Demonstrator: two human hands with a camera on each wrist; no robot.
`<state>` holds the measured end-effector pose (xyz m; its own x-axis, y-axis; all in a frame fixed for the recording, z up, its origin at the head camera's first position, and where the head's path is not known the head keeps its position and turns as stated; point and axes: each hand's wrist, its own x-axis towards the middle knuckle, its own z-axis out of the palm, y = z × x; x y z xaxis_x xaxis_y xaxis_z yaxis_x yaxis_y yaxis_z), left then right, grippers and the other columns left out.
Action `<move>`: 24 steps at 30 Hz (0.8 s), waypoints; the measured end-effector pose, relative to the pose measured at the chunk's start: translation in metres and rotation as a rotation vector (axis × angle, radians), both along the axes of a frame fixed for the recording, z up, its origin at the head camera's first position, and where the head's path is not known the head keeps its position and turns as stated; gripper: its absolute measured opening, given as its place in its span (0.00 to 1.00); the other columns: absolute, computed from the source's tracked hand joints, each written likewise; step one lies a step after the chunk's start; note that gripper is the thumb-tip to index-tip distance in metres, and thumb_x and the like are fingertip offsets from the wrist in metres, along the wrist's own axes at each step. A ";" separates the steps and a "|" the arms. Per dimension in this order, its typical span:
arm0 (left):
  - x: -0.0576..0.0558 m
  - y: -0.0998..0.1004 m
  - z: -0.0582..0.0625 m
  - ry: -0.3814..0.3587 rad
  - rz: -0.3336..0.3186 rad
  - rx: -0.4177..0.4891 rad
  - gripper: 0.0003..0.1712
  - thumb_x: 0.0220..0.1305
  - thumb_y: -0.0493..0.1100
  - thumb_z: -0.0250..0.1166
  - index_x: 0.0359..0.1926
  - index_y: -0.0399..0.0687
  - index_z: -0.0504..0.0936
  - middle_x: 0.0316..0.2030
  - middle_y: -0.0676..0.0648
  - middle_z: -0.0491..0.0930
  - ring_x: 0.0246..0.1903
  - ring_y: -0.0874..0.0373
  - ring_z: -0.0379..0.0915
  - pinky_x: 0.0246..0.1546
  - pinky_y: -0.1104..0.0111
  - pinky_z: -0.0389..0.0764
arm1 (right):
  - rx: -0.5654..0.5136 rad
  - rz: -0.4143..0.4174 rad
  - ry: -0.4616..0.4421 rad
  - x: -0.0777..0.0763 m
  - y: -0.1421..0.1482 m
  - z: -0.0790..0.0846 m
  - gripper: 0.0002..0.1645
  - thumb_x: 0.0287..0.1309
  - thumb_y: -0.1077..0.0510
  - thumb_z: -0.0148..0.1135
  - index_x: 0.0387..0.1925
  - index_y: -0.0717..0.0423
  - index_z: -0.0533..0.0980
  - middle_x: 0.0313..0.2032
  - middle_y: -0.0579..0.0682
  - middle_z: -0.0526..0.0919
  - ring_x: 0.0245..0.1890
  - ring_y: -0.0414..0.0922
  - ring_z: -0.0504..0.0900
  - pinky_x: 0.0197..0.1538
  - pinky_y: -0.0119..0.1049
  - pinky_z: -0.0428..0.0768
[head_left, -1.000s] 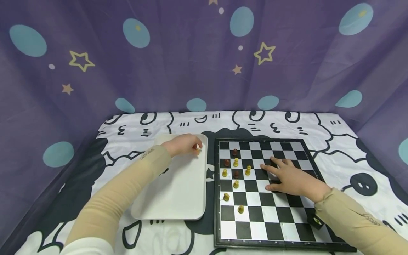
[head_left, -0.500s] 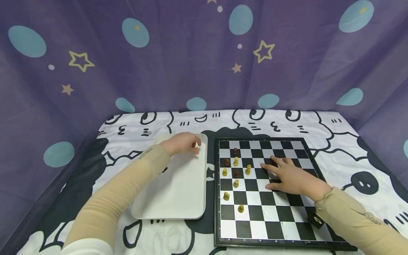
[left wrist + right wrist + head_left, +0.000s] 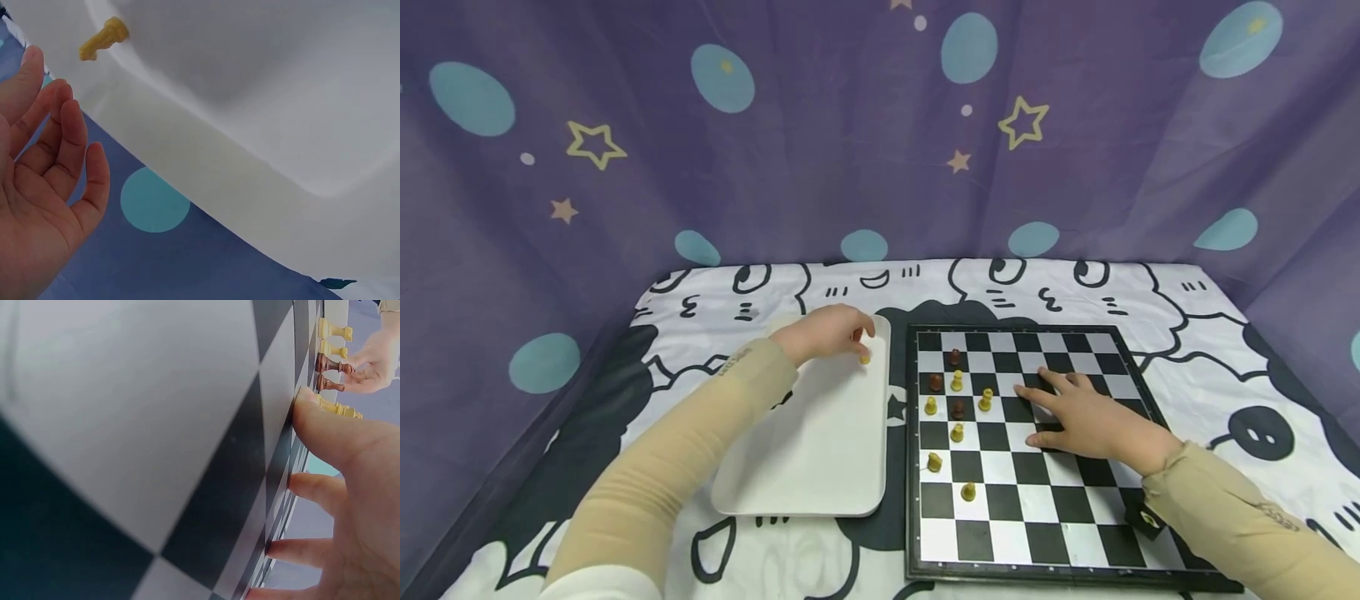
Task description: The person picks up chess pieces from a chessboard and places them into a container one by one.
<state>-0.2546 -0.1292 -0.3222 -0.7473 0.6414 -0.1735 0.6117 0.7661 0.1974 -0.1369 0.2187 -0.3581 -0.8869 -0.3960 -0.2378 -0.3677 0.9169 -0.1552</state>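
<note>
A yellow chess piece [image 3: 103, 39], probably a knight, stands in the white tray [image 3: 820, 454], near its far right corner. My left hand [image 3: 829, 332] hovers beside it; the left wrist view shows a gap between the piece and the loosely bent fingers. On the black-and-white chessboard [image 3: 1033, 504], the spread fingertips of my right hand [image 3: 1086, 418] rest near the middle, holding nothing. Several yellow pieces, such as one piece [image 3: 986, 400], and dark brown pieces, such as another piece [image 3: 936, 382], stand along the board's left side.
Tray and chessboard lie side by side on a cartoon-print cloth [image 3: 1195, 333], a narrow strip between them. Behind hangs a purple curtain [image 3: 820, 150]. A small black object [image 3: 1145, 518] lies on the board by the right sleeve.
My left fingers have let go of the yellow chess piece, and the hand has lifted slightly away from it. The right hand has stayed in place on the board.
</note>
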 end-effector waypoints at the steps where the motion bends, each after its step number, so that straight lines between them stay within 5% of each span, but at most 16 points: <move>1: 0.000 0.000 0.001 0.003 -0.002 0.006 0.20 0.56 0.45 0.70 0.47 0.40 0.81 0.30 0.48 0.80 0.31 0.56 0.73 0.39 0.64 0.75 | -0.001 0.000 0.001 0.000 0.000 0.000 0.46 0.50 0.28 0.58 0.66 0.46 0.66 0.67 0.69 0.58 0.62 0.75 0.56 0.52 0.70 0.68; 24: 0.015 0.029 0.015 -0.037 -0.039 0.034 0.19 0.60 0.45 0.66 0.50 0.42 0.81 0.32 0.50 0.80 0.30 0.59 0.74 0.38 0.65 0.76 | -0.004 0.011 0.015 0.001 0.000 -0.002 0.45 0.50 0.29 0.59 0.65 0.46 0.67 0.67 0.70 0.58 0.62 0.76 0.57 0.51 0.69 0.69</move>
